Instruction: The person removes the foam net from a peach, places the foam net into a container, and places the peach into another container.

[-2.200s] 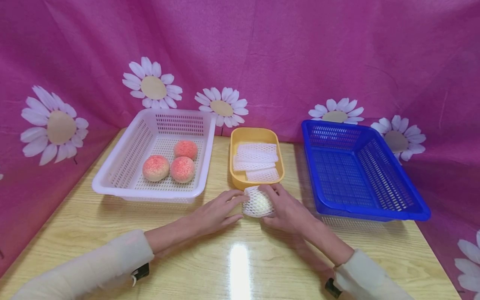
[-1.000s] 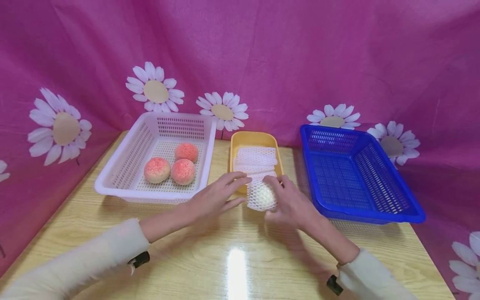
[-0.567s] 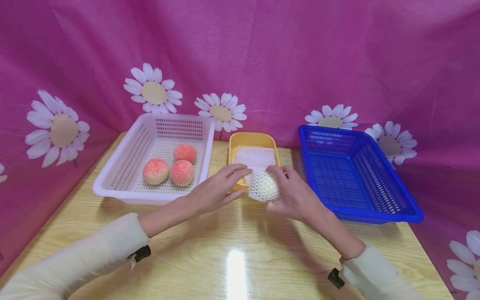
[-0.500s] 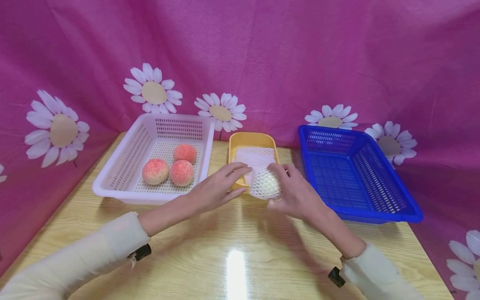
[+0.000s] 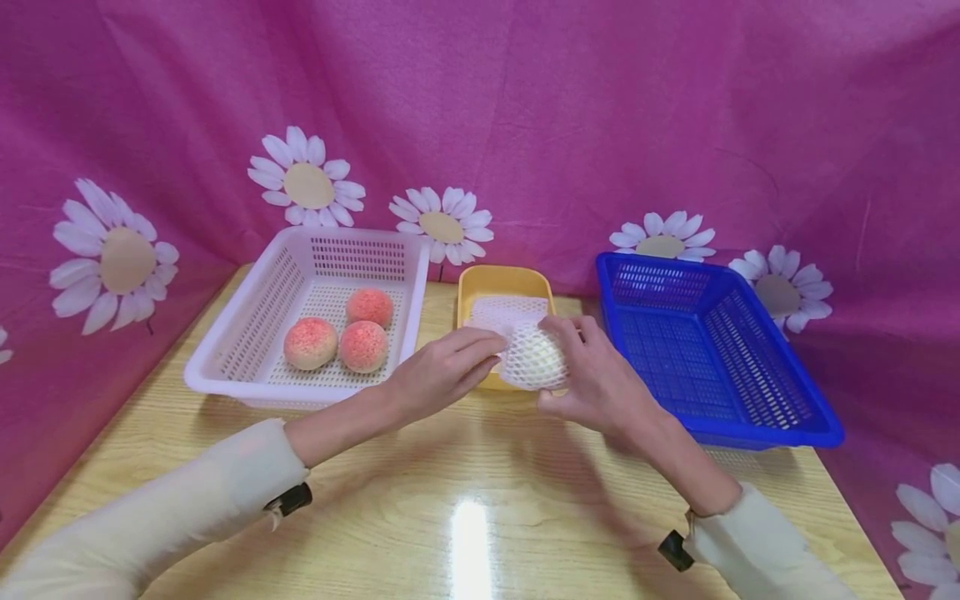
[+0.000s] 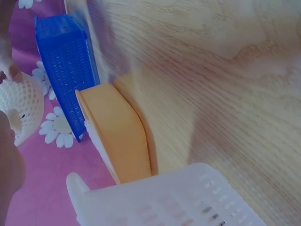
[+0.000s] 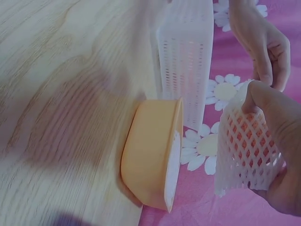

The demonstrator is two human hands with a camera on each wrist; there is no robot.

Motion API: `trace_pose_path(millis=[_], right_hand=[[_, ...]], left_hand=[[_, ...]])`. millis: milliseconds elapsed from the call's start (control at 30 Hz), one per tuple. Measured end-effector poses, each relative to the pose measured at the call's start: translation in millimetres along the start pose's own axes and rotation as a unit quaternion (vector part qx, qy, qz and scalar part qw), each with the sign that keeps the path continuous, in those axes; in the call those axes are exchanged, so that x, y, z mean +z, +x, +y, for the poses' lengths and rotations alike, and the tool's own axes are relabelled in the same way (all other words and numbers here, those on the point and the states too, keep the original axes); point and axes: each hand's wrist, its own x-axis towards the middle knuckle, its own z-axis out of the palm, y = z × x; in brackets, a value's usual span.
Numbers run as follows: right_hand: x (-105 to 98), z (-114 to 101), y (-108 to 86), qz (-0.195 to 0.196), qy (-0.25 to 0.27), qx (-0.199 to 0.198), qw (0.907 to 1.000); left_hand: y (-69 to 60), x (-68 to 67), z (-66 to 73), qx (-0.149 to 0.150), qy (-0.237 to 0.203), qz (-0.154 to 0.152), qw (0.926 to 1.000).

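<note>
A peach in a white foam net sleeve (image 5: 534,360) is held up over the front of the yellow bin (image 5: 504,275). My right hand (image 5: 600,379) grips it from the right, thumb below and fingers above. Reddish skin shows through the mesh of the sleeve (image 7: 247,141) in the right wrist view. From the left, my left hand (image 5: 446,367) pinches the sleeve's edge, fingers and thumb drawn together. In the left wrist view the sleeve (image 6: 28,106) appears at the left border, and my left hand (image 6: 9,165) is partly cut off.
More foam net sleeves (image 5: 506,310) lie in the yellow bin. On the left, a white basket (image 5: 300,388) holds three peaches (image 5: 364,346). A blue basket (image 5: 720,350) stands on the right of the wooden table (image 5: 390,517). Behind hangs a purple flowered cloth (image 5: 555,125).
The sleeved peach has risen from the table in front of the bin and moved slightly right, with my right hand. My left fingers, spread half a second ago, have come together at the sleeve's edge.
</note>
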Motion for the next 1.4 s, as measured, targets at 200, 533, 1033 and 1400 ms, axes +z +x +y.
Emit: trace_pose_path(millis=[200, 533, 1033, 1400], right_hand=[[1, -4, 2.3, 0.006, 0.008, -0.019, 0.9998], [3, -7, 1.2, 0.016, 0.007, -0.027, 0.9995], [11, -12, 1.6, 0.016, 0.019, -0.066, 0.9975], [15, -10, 4.2, -0.008, 0.024, -0.083, 0.9962]], left_hand=[[6.0, 3.1, 3.2, 0.024, -0.016, 0.041, 0.9988], [7.5, 6.7, 5.2, -0.058, -0.077, 0.032, 0.9949], [0.5, 13.0, 5.4, -0.072, -0.1, -0.033, 0.9918], [-2.2, 13.4, 3.4, -0.103, -0.102, -0.075, 0.9867]])
